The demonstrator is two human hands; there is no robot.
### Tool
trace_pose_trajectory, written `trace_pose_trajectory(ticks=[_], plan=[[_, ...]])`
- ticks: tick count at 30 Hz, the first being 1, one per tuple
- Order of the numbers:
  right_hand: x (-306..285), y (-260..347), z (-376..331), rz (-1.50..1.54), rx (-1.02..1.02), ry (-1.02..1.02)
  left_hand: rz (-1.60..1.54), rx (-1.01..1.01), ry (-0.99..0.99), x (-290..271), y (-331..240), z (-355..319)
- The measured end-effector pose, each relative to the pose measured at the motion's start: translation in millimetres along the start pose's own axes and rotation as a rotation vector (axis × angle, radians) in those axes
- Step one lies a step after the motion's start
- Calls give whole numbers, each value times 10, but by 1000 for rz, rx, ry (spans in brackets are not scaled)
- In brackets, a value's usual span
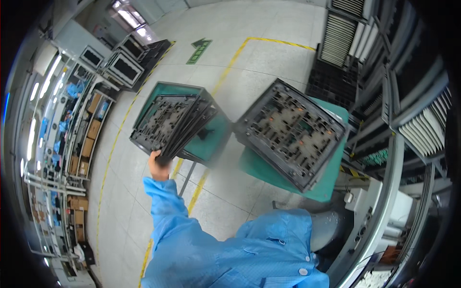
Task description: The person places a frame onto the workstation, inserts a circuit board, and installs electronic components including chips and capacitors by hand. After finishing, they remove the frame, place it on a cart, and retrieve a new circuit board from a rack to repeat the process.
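Observation:
My left hand (156, 165) reaches out from a blue sleeve and grips the near corner of a stack of several dark grey slotted trays (170, 122). That stack is tilted and fanned over a green-topped cart (211, 139). To the right, a second stack of dark grey trays (290, 132) with orange and green bits in its slots tilts above a green table (331, 185). My right hand does not show; whatever holds this second stack is hidden beneath it.
Black crates (331, 79) are stacked on the floor at the back right. Racks with white trays (427, 129) line the right side. A grey machine frame (370, 216) stands at lower right. Shelves with boxes (86, 139) run along the left. Yellow floor lines (230, 62) cross the grey floor.

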State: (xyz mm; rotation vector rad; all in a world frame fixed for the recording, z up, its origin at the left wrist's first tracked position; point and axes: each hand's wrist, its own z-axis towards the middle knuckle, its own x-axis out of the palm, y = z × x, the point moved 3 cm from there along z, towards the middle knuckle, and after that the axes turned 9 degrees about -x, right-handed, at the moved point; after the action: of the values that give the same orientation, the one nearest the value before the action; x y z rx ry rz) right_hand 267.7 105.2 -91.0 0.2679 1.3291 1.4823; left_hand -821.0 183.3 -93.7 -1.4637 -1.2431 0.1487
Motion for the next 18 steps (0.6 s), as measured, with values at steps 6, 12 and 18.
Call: trace_pose_trajectory(ticks=[6, 12, 18], plan=[[-1921, -144, -798, -19, 87, -218, 41, -32, 19, 414, 423, -894], [-1902, 1522, -1645, -254, 99, -434, 171, -84, 157, 930, 1034, -1128], [-1879, 1293, -2538, 13, 387, -587, -18, -406, 419, 2154, 2207, -1413]])
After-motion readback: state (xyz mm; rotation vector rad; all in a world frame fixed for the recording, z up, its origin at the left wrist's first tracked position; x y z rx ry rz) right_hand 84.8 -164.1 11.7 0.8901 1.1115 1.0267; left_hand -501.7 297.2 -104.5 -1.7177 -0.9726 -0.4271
